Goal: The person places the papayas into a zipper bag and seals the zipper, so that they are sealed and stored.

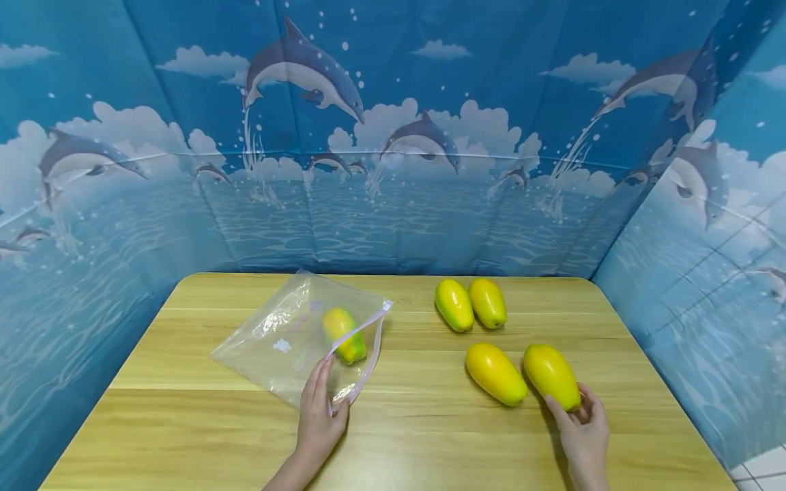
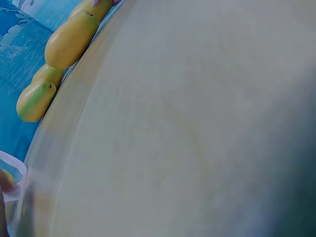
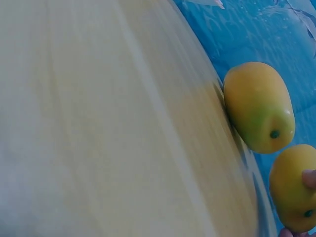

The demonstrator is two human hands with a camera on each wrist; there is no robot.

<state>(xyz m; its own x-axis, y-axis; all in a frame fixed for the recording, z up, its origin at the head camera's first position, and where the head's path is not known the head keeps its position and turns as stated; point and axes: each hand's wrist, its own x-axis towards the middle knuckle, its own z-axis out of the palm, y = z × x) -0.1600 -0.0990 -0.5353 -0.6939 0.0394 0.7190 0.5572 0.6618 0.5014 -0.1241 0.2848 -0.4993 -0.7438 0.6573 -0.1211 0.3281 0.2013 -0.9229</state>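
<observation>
- Where the near edge of the wooden table [image 1: 424, 443] meets the view, the left hand [image 1: 319, 417] lies on the bag's open mouth, fingers straight along the rim and thumb curled in beneath it, pinching the pink zip strip [image 1: 367, 356].
- Right hand [image 1: 585, 431]: placed toward the near right corner, fingers and thumb curled round the near end of the rightmost papaya [image 1: 550, 376], gripping it while the fruit rests on the table.
- Second loose papaya [image 1: 495, 373]: lies just beside the gripped one on its left, the two close together; contact between them cannot be confirmed.
- Clear plastic bag [image 1: 288, 334]: lies flat left of the table's centre, mouth turned toward the right, closed end pointing toward the far left corner.
- Bagged papaya [image 1: 344, 334]: yellow-green, inside the bag directly behind the zip strip, just beyond the left fingertips.
- Rear pair of papayas [image 1: 470, 304]: two greener fruits side by side near the far edge, right of centre, well apart from both hands.
- Obstructions: the open strip of tabletop between the bag mouth and the gripped fruit carries only the second loose papaya at its right end.
- Dolphin-print backdrop [image 1: 393, 150]: encloses the far, left and right edges of the table.
- Both wrist views are blurred and show chiefly the tabletop.
</observation>
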